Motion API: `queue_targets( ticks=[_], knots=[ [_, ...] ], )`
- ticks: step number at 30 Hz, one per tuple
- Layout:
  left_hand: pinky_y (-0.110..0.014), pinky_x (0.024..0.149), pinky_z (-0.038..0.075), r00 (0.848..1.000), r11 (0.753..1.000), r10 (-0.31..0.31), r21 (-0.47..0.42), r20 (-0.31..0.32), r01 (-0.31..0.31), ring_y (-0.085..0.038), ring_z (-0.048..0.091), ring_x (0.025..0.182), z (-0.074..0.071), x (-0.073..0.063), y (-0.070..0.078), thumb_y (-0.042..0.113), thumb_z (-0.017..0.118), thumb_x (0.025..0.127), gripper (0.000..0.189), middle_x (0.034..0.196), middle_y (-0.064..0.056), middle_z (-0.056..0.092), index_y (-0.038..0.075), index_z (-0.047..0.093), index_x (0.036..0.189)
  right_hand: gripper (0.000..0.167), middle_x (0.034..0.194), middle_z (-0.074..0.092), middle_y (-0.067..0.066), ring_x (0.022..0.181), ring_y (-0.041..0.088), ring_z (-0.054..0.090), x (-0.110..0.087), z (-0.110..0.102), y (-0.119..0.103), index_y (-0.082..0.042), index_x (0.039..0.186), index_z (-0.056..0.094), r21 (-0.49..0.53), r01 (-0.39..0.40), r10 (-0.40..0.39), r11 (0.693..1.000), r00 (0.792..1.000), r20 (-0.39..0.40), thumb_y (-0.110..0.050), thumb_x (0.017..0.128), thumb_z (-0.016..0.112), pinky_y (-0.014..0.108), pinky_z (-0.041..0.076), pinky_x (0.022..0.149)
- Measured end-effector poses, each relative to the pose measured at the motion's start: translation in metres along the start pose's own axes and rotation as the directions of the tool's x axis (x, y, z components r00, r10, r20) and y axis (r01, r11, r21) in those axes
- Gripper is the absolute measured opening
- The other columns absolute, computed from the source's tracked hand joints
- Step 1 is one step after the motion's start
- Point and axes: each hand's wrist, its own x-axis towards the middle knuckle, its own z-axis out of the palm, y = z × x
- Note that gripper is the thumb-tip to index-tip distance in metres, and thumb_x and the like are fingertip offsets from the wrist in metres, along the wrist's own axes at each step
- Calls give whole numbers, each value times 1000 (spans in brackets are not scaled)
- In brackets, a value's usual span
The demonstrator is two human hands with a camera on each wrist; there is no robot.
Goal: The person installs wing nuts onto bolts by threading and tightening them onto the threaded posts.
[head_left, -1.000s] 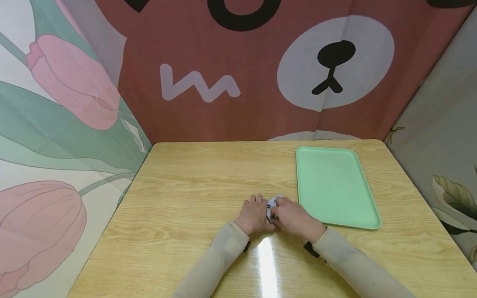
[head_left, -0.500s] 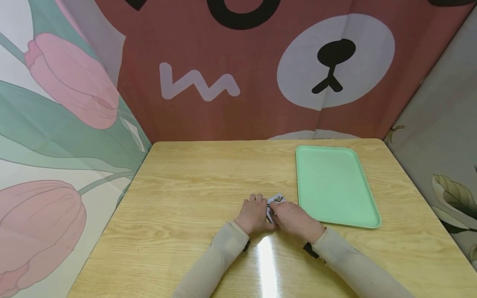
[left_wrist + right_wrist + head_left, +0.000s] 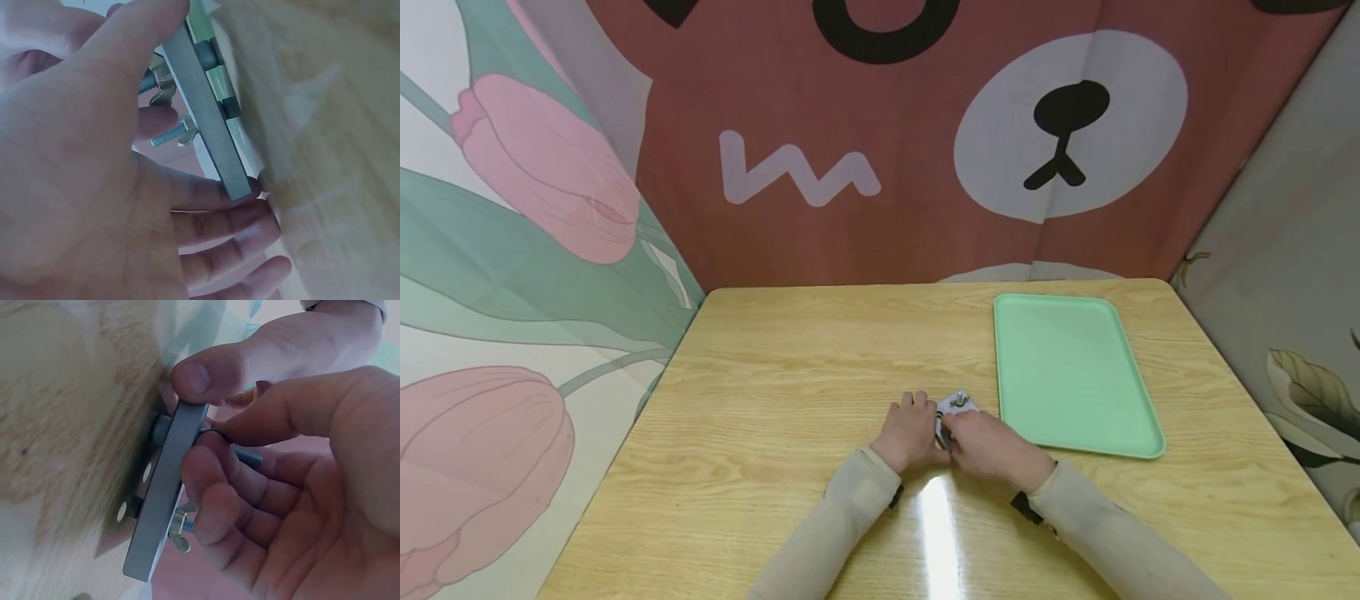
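Note:
A thick metal plate (image 3: 949, 407) stands between both hands near the middle of the table. Two bolts pass through it, their heads on the table side and threaded ends toward the palms. My left hand (image 3: 910, 432) holds the plate by its edges, thumb at one end and fingers at the other. With thumb and index finger, my right hand (image 3: 996, 443) pinches a wing nut (image 3: 215, 432) on the nearer bolt (image 3: 249, 456), mostly hidden by the fingertips. A second wing nut (image 3: 179, 531) sits on the other bolt, uncovered in the right wrist view.
A light green tray (image 3: 1075, 375) lies to the right, close to my right hand. The wooden table (image 3: 775, 367) reaches back to a reddish-brown bear-print cloth (image 3: 820, 242). Floral cloth (image 3: 520, 292) hangs along the left side, and more hangs on the right.
My right hand's fingers have drawn back toward the near end of the plate, uncovering the far wing nut. The left hand keeps its hold on the plate.

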Motion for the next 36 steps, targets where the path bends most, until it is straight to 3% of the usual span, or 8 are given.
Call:
queue_targets(
  ticks=[6, 14, 19, 22, 29, 36],
  knots=[
    [-35, 72, 45, 1000, 1000, 0, -15, -10, 0, -21, 48, 94, 2, -1, 0, 65, 67, 69, 72, 102, -5, 50, 8, 55, 113, 12, 67, 53, -3, 56, 10, 46, 0, 1, -1, -9, 74, 57, 11, -21, 21, 1000, 1000, 9, 0, 79, 61, 25, 40, 51],
    [-32, 70, 44, 1000, 1000, 7, 2, 8, -7, -19, 45, 89, 2, -1, 0, 69, 63, 71, 72, 99, -3, 47, 9, 55, 111, 3, 80, 48, 2, 67, 14, 43, -3, -1, -3, -6, 79, 62, -101, 25, -29, 995, 999, -35, -5, 80, 65, 28, 40, 57],
    [-32, 70, 43, 1000, 1000, 10, -7, 9, -10, -19, 45, 90, 0, -3, 0, 67, 63, 72, 71, 98, -3, 47, 9, 55, 111, 4, 88, 54, 4, 80, 19, 52, -2, -2, -3, -5, 81, 64, -144, 71, -78, 987, 996, -44, -2, 78, 65, 36, 46, 76],
    [-32, 70, 43, 1000, 1000, 8, -10, 12, -8, -19, 45, 89, -2, -3, 0, 67, 63, 72, 70, 98, -3, 47, 9, 55, 110, 4, 86, 55, 3, 80, 18, 54, -2, -4, -3, -5, 81, 63, -149, 72, -78, 986, 996, -32, -2, 80, 65, 39, 46, 83],
    [-32, 69, 43, 1000, 1000, 7, -11, 17, -7, -19, 44, 88, -4, -3, 0, 69, 62, 72, 70, 97, -3, 46, 9, 55, 109, 4, 81, 51, 0, 70, 14, 46, -1, -5, -3, -7, 80, 61, -141, 37, -37, 989, 999, -1, -6, 81, 65, 31, 44, 63],
    [-32, 68, 42, 1000, 1000, 7, -6, 15, -7, -19, 44, 88, -3, -3, -1, 68, 62, 72, 70, 96, -3, 46, 10, 55, 109, 3, 80, 50, 0, 68, 14, 43, -1, -5, -3, -6, 80, 61, -127, 24, -23, 992, 1000, 3, -6, 82, 64, 30, 41, 60]
  ],
)
